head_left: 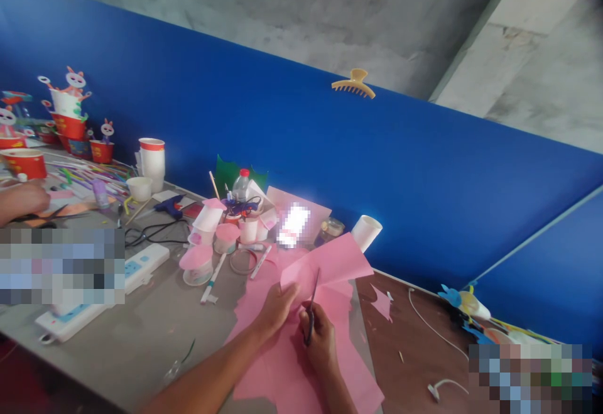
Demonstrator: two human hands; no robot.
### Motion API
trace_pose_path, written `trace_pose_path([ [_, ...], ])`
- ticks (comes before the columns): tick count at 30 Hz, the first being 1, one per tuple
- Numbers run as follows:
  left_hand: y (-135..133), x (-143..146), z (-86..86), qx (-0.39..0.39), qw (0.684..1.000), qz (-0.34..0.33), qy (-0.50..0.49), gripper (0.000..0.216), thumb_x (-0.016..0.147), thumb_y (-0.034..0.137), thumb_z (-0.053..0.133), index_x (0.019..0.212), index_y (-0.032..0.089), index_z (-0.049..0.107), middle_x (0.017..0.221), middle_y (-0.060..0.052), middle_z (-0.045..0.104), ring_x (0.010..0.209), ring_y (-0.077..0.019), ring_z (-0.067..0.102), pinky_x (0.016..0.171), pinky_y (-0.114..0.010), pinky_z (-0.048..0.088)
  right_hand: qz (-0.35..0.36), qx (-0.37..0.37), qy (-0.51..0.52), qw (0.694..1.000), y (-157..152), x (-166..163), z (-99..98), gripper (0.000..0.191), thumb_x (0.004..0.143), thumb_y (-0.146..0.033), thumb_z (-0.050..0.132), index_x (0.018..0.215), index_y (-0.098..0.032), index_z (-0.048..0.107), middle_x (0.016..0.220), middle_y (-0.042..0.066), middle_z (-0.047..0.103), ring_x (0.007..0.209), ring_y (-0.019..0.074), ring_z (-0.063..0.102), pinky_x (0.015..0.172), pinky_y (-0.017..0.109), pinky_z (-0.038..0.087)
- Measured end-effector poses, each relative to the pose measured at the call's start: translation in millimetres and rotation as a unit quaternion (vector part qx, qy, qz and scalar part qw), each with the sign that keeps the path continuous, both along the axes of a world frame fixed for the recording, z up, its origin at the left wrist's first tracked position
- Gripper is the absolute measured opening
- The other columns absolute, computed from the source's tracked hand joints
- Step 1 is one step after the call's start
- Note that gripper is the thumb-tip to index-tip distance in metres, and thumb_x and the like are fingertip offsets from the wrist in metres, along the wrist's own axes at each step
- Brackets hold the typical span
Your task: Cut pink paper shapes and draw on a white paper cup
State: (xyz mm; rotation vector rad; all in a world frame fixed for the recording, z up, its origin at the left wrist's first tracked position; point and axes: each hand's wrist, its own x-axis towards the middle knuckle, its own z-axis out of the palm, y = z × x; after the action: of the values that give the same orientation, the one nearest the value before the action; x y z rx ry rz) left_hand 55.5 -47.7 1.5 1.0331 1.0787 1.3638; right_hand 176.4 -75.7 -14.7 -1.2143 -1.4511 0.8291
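Note:
My left hand (279,306) pinches the near left edge of a pink paper sheet (342,263), which is held up over the table. In my right hand (322,335) is a pair of scissors (310,323) with dark handles. Its blade points up and away, against the raised sheet. Whether the blades are parted I cannot tell. Beneath both hands lie more pink sheets (264,364) with uneven cut edges. A pink scrap (382,303) rests on the brown surface to the right.
Pink-topped paper cups (196,266), a white marker (213,281) and a glue gun (170,207) stand or lie to the left. A power strip (146,269) is nearer me. Another person's hand (28,200) works at far left. A blue partition (264,125) closes the back.

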Motion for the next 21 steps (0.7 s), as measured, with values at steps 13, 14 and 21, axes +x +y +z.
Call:
trace_pose_path([
  [13,3,-8,5.0,0.009,0.999,-0.016,0.036,0.043,0.076,0.051,0.055,0.056,0.023,0.029,0.054,0.008,0.022,0.051,-0.0083,0.023,0.047,-0.025,0.018,0.007,-0.024,0.028,0.999,2,-1,-7.1,0.048,0.079,-0.062,0.06,0.092,-0.015,0.064,0.052,-0.004,0.049,0.044,0.0111,0.043,0.042,0.022,0.038],
  [14,3,-8,6.1,0.013,0.999,-0.014,0.042,0.043,0.077,0.051,0.055,0.056,0.023,0.029,0.055,0.008,0.022,0.051,-0.0084,0.022,0.047,-0.025,0.018,0.006,-0.02,0.026,0.999,2,-1,-7.1,0.048,0.079,-0.061,0.06,0.091,-0.015,0.064,0.052,-0.005,0.049,0.044,0.0111,0.043,0.042,0.022,0.038],
  [21,1,-12,15.2,0.045,0.995,-0.022,0.091,0.041,0.079,0.049,0.049,0.058,0.024,0.024,0.058,0.006,0.018,0.056,-0.0099,0.019,0.05,-0.027,0.016,0.006,-0.009,0.012,1.0,2,1,-9.2,0.039,0.082,-0.053,0.061,0.09,-0.015,0.064,0.052,-0.005,0.049,0.044,0.0106,0.042,0.043,0.021,0.037],
])
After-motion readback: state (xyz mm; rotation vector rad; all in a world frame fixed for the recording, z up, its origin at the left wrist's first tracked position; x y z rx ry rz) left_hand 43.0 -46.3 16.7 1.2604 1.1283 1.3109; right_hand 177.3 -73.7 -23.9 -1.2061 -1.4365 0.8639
